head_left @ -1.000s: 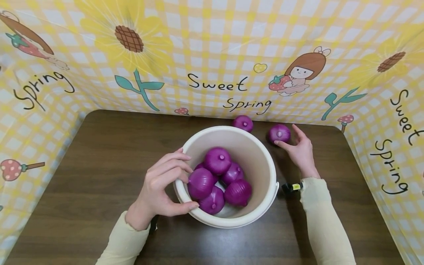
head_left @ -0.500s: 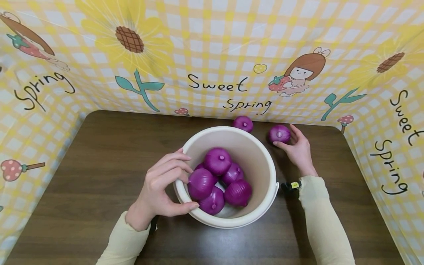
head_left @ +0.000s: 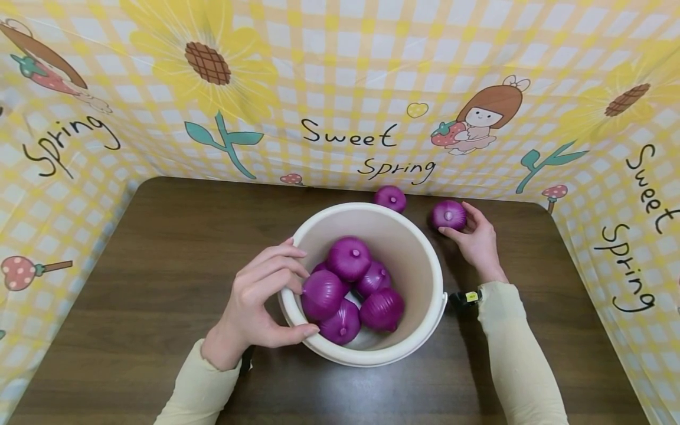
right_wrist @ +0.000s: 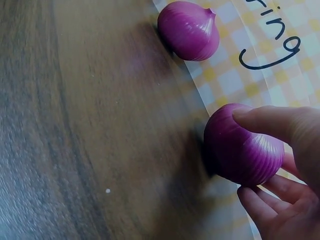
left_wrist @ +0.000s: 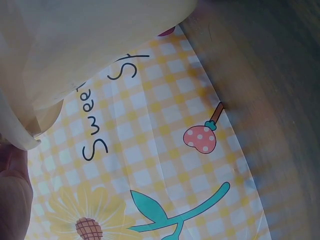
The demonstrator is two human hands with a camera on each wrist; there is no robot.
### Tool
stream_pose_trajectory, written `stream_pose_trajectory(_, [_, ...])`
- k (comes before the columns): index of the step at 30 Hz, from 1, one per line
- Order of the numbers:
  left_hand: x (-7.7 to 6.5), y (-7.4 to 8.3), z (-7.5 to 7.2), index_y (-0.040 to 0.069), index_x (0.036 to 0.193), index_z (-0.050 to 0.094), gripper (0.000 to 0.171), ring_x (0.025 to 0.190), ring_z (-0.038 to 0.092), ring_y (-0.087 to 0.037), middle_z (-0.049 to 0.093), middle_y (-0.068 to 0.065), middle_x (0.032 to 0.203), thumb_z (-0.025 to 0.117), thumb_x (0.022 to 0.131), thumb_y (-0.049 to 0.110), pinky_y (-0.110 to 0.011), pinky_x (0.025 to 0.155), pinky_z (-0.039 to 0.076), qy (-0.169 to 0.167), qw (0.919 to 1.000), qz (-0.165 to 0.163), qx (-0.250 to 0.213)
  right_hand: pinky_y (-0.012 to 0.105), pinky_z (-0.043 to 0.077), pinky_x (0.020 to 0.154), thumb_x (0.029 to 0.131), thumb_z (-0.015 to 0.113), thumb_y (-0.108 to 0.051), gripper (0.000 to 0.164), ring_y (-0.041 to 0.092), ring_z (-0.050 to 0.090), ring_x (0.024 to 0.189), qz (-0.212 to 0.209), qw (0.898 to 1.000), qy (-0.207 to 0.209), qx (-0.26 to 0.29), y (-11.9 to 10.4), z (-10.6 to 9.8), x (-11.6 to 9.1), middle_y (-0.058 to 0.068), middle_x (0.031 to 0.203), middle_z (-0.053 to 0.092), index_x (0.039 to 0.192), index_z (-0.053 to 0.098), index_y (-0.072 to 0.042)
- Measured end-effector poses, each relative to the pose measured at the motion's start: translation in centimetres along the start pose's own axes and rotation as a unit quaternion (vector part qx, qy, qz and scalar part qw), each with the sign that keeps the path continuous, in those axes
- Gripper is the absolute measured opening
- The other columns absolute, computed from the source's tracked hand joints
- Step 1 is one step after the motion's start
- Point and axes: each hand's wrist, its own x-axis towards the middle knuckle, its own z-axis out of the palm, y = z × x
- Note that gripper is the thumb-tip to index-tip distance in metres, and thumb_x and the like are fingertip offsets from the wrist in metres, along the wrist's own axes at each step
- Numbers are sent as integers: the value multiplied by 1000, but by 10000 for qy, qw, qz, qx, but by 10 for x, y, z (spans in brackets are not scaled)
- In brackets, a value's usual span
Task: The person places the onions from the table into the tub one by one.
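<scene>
My left hand [head_left: 260, 298] grips the near-left rim of a white bucket [head_left: 432, 260], fingers over the edge and thumb on the rim. In the left wrist view the bucket wall [left_wrist: 90, 45] fills the upper left, with part of the hand [left_wrist: 15, 200] below it. Several purple onions lie inside, among them one onion [head_left: 349, 258] on top. At the back right, my right hand [head_left: 480, 243] holds another onion [head_left: 448, 215]. The right wrist view shows its thumb [right_wrist: 270, 120] over that onion [right_wrist: 245, 150] and its fingers [right_wrist: 257, 205] underneath.
One more onion [head_left: 390, 199] lies behind the bucket by the back edge of the brown wooden table [head_left: 175, 254]. Yellow checked cloth [head_left: 340, 71] with printed flowers and words surrounds the table at the back and sides. A handle pivot [head_left: 445, 298] sticks out from the bucket's right side.
My right hand has shifted slightly left, its fingers closing in around the onion, which has barely moved. The left hand and the bucket stay in place.
</scene>
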Motion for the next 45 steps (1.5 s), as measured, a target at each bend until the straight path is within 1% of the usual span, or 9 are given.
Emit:
stream_pose_trajectory(9, [1, 0, 0, 5, 74, 59, 47, 91, 63, -37, 66, -13, 82, 79, 82, 46, -51, 105, 48, 28, 10000, 31, 12, 46, 47, 107, 88, 81, -8, 78, 34, 53, 131, -19, 10000, 70, -30, 4, 0, 2, 23, 148, 49, 154, 40, -5])
stream_pose_trajectory(16, [-1, -2, 0, 5, 74, 59, 46, 93, 64, -37, 67, -12, 83, 81, 80, 45, -53, 104, 49, 23, 10000, 48, 8, 46, 46, 108, 89, 80, -10, 78, 35, 52, 132, 78, 10000, 27, -11, 5, -1, 1, 22, 150, 48, 155, 39, -6])
stream_pose_trajectory(21, [-1, -2, 0, 5, 75, 59, 46, 92, 63, -37, 67, -13, 83, 82, 79, 44, -55, 103, 48, 20, 10000, 46, -6, 45, 46, 108, 89, 81, -11, 78, 34, 52, 132, 117, 9999, 80, 29, 5, -1, 0, 21, 150, 48, 155, 39, -8])
stream_pose_trajectory(25, [-1, -2, 0, 5, 74, 59, 46, 91, 63, -38, 67, -13, 83, 81, 80, 45, -53, 104, 48, 18, 10000, 40, 4, 45, 46, 108, 88, 81, -10, 78, 34, 53, 132, 75, 9998, 174, 116, 5, -1, -1, 21, 149, 48, 155, 40, -8])
stream_pose_trajectory(32, [0, -1, 0, 5, 74, 59, 46, 93, 63, -37, 67, -13, 83, 80, 81, 45, -52, 104, 48, 10, 10000, 35, -2, 45, 46, 108, 88, 81, -9, 77, 35, 53, 131, 7, 9995, 236, 211, 4, -2, -2, 21, 148, 49, 154, 41, -7])
stream_pose_trajectory(41, [0, -1, 0, 5, 74, 59, 46, 93, 63, -37, 67, -13, 83, 80, 81, 45, -52, 105, 48, -2, 10000, 9, -10, 43, 47, 107, 88, 82, -12, 77, 35, 54, 131, 31, 9994, 290, 185, 5, -4, -3, 20, 149, 49, 154, 43, -9])
stream_pose_trajectory(45, [0, 0, 0, 5, 74, 59, 47, 93, 63, -36, 67, -13, 83, 79, 82, 46, -52, 105, 48, 6, 10000, 7, -5, 41, 48, 106, 88, 82, -13, 77, 35, 55, 130, -20, 9993, 303, 195, 5, -5, -4, 20, 149, 49, 154, 43, -9])
